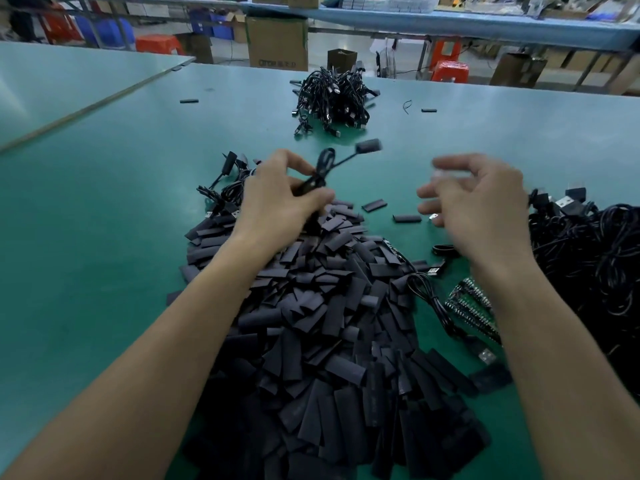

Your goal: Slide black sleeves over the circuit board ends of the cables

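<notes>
Countless black sleeves (pixel 311 323) lie heaped on the green table (pixel 104 220) under a person's two bare forearms. The pile runs off the bottom edge, so we cannot count them. The left hand (pixel 280 202) is raised over the far end of that pile, with fingers and thumb curled round one coiled cable (pixel 320 171). A dark block (pixel 369 146) at the cable's tip juts up to the right. It is blurred, and we cannot tell whether it is a sleeve already over a board.

The right hand (pixel 485 209) is well apart from the left and smeared by motion. Its fingers are spread and loosely bent, with a pale streak at their tips, and we cannot tell whether they pinch anything.

Green circuit boards (pixel 471 306) lie just right of the pile, partly hidden behind the right forearm, so their number is unclear.

We count three gatherings of cables:
- a far heap (pixel 332 98) across the table
- a small cluster (pixel 225 188) just beside the left hand
- a dense tangle (pixel 588 265) cut off by the right edge

We count four stray sleeves lying flat by themselves. Two are between the hands (pixel 374 205) (pixel 407 218), and two are near the far heap, one to its left (pixel 189 101) and one to its right (pixel 428 110).

Beyond the table stands one large cardboard box (pixel 277 41). Its printing is too soft to read.
</notes>
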Demonstrator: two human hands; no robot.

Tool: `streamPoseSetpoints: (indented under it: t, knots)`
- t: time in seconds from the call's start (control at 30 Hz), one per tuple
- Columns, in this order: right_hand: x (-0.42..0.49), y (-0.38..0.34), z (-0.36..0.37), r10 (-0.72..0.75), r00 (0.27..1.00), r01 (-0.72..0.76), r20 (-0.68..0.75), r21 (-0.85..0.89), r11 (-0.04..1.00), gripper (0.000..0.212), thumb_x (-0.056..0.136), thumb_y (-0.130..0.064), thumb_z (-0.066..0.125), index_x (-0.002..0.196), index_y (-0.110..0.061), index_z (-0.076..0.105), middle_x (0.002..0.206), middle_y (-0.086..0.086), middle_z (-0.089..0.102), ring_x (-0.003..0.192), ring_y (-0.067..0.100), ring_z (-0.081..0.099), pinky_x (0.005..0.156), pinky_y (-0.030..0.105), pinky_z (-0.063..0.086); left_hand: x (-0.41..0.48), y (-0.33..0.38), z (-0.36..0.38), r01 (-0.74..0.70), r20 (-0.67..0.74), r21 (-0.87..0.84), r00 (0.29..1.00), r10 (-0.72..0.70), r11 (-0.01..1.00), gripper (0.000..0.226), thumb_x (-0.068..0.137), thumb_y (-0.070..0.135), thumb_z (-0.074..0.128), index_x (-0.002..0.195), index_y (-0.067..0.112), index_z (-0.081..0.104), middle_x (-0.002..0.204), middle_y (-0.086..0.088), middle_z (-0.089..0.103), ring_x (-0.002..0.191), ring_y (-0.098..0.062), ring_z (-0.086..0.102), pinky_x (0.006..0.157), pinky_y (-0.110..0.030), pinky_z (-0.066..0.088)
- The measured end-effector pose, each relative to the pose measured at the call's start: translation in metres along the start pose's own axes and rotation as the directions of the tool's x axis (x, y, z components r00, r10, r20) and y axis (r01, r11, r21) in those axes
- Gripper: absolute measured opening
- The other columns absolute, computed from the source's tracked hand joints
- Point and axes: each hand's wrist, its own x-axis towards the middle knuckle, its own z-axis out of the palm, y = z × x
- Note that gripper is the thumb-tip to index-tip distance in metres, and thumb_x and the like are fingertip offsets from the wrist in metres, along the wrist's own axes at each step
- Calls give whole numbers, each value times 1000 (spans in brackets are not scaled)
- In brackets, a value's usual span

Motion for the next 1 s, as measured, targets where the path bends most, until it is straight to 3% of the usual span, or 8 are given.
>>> streamPoseSetpoints:
  t: [0.07, 0.17, 0.33, 0.43, 0.57, 0.7, 0.83, 1.0]
  knots:
    - [-2, 4, 2, 14, 989, 31, 145, -302, 953, 12, 95, -20, 62, 93, -29, 69, 86, -1, 73, 70, 6, 69, 59, 13, 50, 8, -10, -2, 22, -165, 17, 986, -18, 1000, 31, 84, 21, 81, 97, 25, 52, 81, -3, 75, 68, -10, 73, 62, -22, 57]
    - [-9, 6, 7, 214, 929, 23, 302, -625, 780, 9, 89, -25, 65, 95, -27, 72, 101, 7, 70, 89, 25, 68, 88, 37, 57, 23, -24, -6, 68, -325, 108, 945, -30, 992, 35, 83, 28, 82, 101, 23, 52, 88, 2, 68, 73, -14, 69, 61, -14, 50]
    - [-16, 7, 11, 418, 845, 23, 334, -803, 596, 32, 87, -26, 70, 117, -22, 62, 124, 14, 55, 105, 36, 60, 94, 43, 51, 40, -41, -18, 197, -409, 157, 905, -118, 968, 49, 82, 32, 82, 123, 16, 62, 86, 11, 62, 88, -13, 65, 83, -21, 49]
    - [-15, 7, 10, 406, 862, -17, 304, -782, 623, 41, 87, -17, 67, 126, -25, 58, 121, 14, 49, 104, 37, 59, 95, 43, 50, 38, -50, -16, 273, -369, 120, 905, -212, 955, 53, 84, 25, 81, 131, 11, 60, 106, -1, 67, 101, -23, 67, 99, -38, 52]
    - [-10, 4, 5, 271, 910, -15, 312, -632, 775, 17, 87, -18, 64, 97, -29, 72, 104, 14, 63, 81, 32, 62, 79, 33, 52, 29, -44, -8, 280, -349, 197, 916, -199, 940, 50, 84, 25, 79, 130, 17, 61, 131, -9, 54, 120, -23, 54, 111, -39, 41]
    - [-13, -5, 7, 45, 926, 82, 375, -317, 945, 10, 92, -32, 68, 94, -28, 78, 80, -3, 71, 65, 3, 62, 57, 12, 44, 11, -12, 1, 74, -227, 64, 972, -58, 995, 16, 91, 36, 71, 102, 24, 71, 93, 15, 70, 87, 1, 62, 83, -23, 53]
    - [-20, -13, 14, -62, 919, 129, 390, -150, 980, 13, 91, -32, 69, 83, -40, 75, 81, 4, 75, 77, 20, 68, 73, 32, 54, -5, 17, 7, 26, 202, -202, 979, 16, 979, 27, 94, 46, 66, 94, 21, 76, 88, 7, 77, 79, -5, 71, 67, -19, 56]
    - [-24, -16, 20, -194, 909, 229, 370, -52, 972, 13, 92, -32, 69, 83, -28, 78, 60, 7, 59, 56, 9, 45, 54, 29, 35, -6, 29, 5, -82, 125, -239, 986, 114, 968, 8, 93, 20, 70, 89, 16, 77, 78, -2, 76, 72, -11, 71, 67, -23, 58]
